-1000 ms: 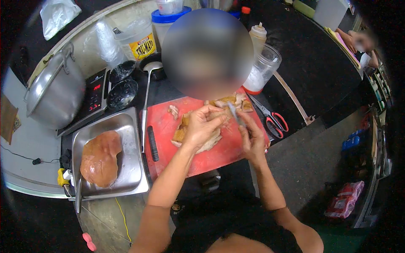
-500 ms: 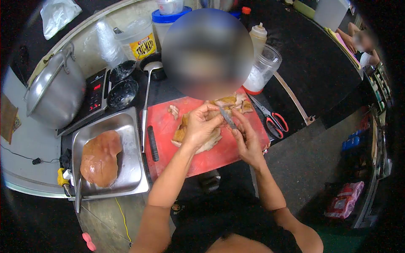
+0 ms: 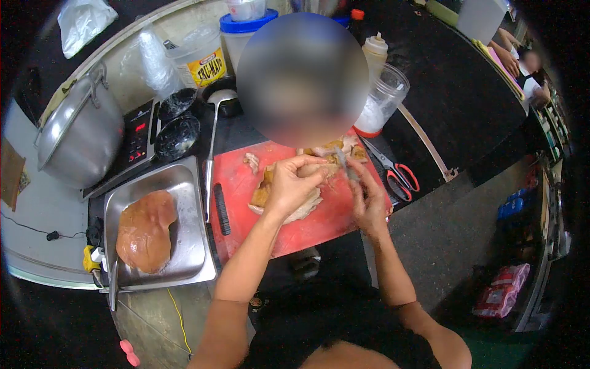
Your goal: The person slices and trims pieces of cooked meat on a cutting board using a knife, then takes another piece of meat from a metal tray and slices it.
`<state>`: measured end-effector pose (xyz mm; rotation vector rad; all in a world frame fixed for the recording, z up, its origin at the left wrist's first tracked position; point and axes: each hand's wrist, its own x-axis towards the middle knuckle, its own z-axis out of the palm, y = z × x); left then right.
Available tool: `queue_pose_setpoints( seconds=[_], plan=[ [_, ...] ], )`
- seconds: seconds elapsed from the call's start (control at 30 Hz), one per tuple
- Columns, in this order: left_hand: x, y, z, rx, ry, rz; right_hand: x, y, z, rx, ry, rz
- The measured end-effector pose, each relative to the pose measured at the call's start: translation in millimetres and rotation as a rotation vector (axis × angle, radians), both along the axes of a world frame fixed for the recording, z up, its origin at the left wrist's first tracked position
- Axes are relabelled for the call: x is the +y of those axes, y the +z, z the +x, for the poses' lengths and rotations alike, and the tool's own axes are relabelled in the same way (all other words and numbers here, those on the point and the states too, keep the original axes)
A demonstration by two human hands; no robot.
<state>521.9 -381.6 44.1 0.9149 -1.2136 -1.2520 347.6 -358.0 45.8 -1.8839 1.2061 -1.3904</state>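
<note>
On a red cutting board [image 3: 236,237] lies cooked meat [image 3: 263,184] with golden-brown skin, partly under my left hand [image 3: 294,187]. The left fingers are pinched together; what sits between them is mostly hidden. My right hand [image 3: 367,203], a little blurred, is closed around a thin grey strip [image 3: 341,157] whose kind I cannot make out; it points up from the fingers. More pieces of skin-on meat [image 3: 353,150] are at the board's far right edge, and a small pale scrap [image 3: 251,162] lies at the upper left.
Left of the board, a steel tray [image 3: 193,246] holds a large pale-brown slab of meat [image 3: 146,230]. A ladle [image 3: 210,166] lies between them. Scissors [image 3: 399,178] rest at the right. Behind stand a pot [image 3: 83,132], an induction cooker [image 3: 138,144], black bowls [image 3: 178,136] and a clear jar [image 3: 384,101].
My right hand has shifted slightly right, away from the left fingers, and the grey strip has moved with it, now tipped more upright. The left hand has barely moved.
</note>
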Motion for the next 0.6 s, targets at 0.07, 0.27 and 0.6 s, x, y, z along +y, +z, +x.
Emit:
queue_pose_setpoints(
  seconds=[0.07,0.27,0.6],
  plan=[
    [1,3,1,0.038,-0.003,0.055,0,2,-3,0.008,0.026,0.008],
    [0,1,-2,0.161,0.013,0.081,12,6,9,-0.063,0.171,0.079],
    [1,2,1,0.262,-0.074,0.121,5,-5,9,0.045,0.148,0.048]
  ],
)
